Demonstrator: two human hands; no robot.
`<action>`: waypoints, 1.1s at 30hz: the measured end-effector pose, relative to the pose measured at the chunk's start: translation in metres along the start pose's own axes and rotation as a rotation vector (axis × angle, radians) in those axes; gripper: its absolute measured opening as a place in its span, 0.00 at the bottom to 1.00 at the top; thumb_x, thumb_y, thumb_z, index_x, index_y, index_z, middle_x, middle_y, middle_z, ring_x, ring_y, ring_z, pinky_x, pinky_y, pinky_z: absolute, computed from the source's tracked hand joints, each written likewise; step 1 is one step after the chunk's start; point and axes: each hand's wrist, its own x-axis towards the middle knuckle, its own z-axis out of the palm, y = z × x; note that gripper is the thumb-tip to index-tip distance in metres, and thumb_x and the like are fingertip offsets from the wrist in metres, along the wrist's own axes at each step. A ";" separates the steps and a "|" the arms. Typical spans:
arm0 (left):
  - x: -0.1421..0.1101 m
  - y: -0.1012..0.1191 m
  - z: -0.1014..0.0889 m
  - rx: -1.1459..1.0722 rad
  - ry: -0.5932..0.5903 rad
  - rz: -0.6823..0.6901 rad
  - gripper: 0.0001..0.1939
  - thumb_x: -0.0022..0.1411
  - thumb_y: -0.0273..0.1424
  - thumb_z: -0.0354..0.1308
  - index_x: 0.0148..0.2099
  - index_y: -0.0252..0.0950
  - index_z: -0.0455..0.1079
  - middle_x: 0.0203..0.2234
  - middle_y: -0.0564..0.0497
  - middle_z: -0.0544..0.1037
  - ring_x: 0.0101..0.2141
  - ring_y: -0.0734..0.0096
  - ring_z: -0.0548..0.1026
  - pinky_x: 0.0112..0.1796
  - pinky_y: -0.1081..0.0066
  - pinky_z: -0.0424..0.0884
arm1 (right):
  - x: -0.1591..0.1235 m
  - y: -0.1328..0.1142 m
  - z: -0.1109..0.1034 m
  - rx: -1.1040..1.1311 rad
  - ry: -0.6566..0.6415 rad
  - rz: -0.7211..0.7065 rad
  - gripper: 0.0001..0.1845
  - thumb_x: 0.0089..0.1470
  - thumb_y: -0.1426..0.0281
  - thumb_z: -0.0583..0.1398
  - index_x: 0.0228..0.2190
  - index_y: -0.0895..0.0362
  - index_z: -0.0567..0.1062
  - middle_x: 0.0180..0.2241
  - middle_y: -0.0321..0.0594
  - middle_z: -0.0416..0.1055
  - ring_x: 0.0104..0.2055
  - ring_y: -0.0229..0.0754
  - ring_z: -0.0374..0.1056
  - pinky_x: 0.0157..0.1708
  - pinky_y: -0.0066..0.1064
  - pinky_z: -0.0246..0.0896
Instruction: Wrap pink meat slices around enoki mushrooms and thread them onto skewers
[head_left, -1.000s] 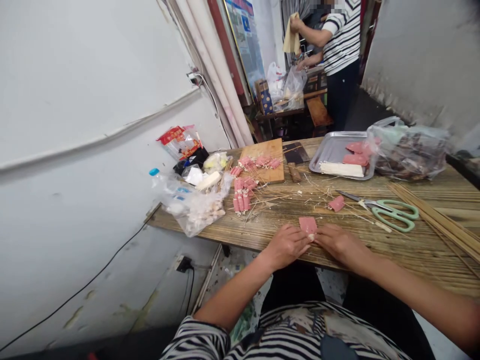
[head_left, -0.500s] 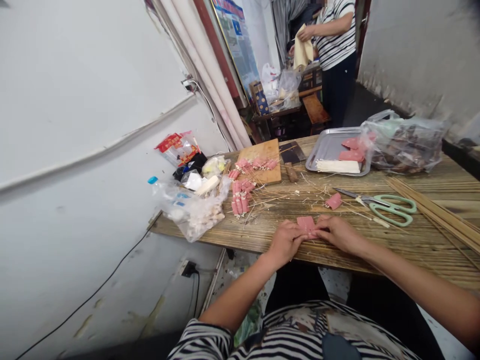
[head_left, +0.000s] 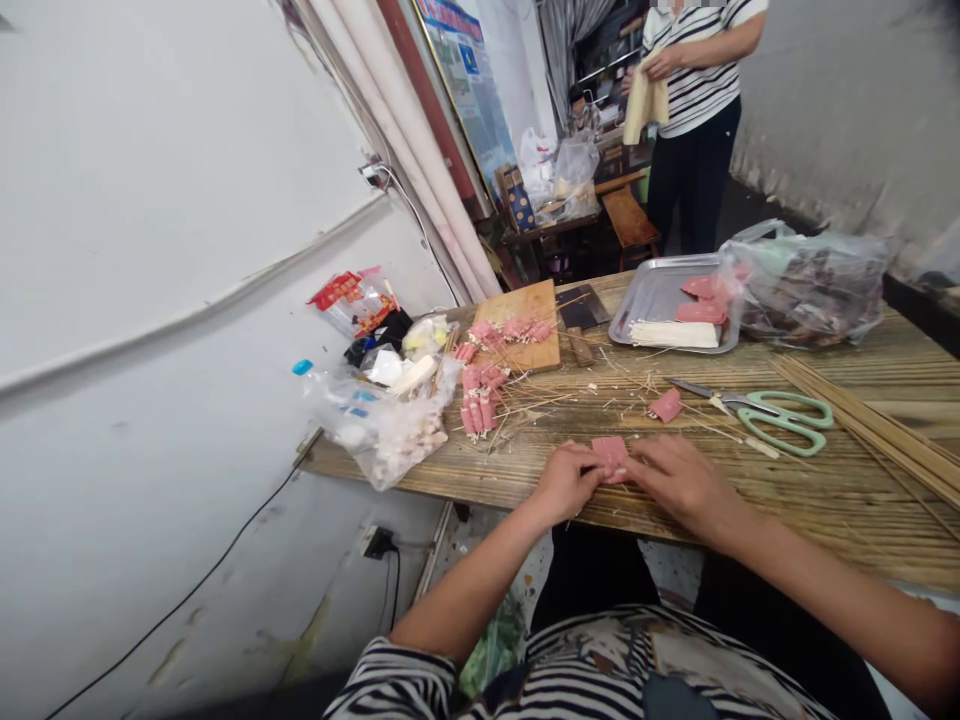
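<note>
A thin pink meat slice (head_left: 609,451) lies flat on the wooden table near its front edge, its near end partly covered by my fingers. My left hand (head_left: 564,482) is closed, its fingertips pinching the slice's left near corner. On the right side, my right hand (head_left: 681,485) holds the near right corner between thumb and fingers, the other fingers loosely bent. Whatever is under the slice's near end is too small to make out. Just beyond my right hand rests a pink roll (head_left: 664,405) on a thin stick. Green-handled scissors (head_left: 784,418) lie to its right.
Several skewered pink rolls (head_left: 480,398) are piled left, some on a cutting board (head_left: 525,300). A metal tray (head_left: 649,290) holds pink slices and pale strips. Plastic bags (head_left: 810,285) stand at both sides. Bamboo sticks (head_left: 877,420) lie right. A person (head_left: 694,110) stands beyond, holding yellowish sheets.
My right hand has loosened and its fingers have spread a little, uncovering more of the slice's near end. The person beyond appears farther right; the view has shifted slightly.
</note>
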 end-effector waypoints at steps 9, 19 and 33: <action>0.002 0.000 0.000 0.025 -0.025 -0.036 0.07 0.60 0.27 0.61 0.31 0.37 0.78 0.29 0.53 0.81 0.33 0.71 0.75 0.43 0.69 0.63 | -0.001 0.000 0.007 -0.058 -0.033 -0.219 0.15 0.60 0.77 0.50 0.41 0.62 0.75 0.36 0.48 0.72 0.43 0.47 0.61 0.45 0.40 0.57; -0.012 0.016 0.004 0.202 0.111 -0.029 0.09 0.64 0.28 0.57 0.34 0.40 0.79 0.31 0.52 0.82 0.34 0.67 0.73 0.41 0.65 0.63 | 0.014 0.014 0.018 0.235 -0.274 -0.056 0.19 0.64 0.69 0.48 0.33 0.57 0.77 0.29 0.43 0.69 0.34 0.42 0.57 0.36 0.35 0.52; -0.023 0.014 0.016 0.557 0.134 0.195 0.12 0.68 0.35 0.52 0.38 0.38 0.76 0.31 0.49 0.79 0.37 0.65 0.69 0.38 0.63 0.58 | 0.031 0.023 0.012 0.420 -0.402 0.043 0.25 0.64 0.61 0.49 0.24 0.58 0.78 0.27 0.45 0.70 0.31 0.40 0.60 0.32 0.33 0.52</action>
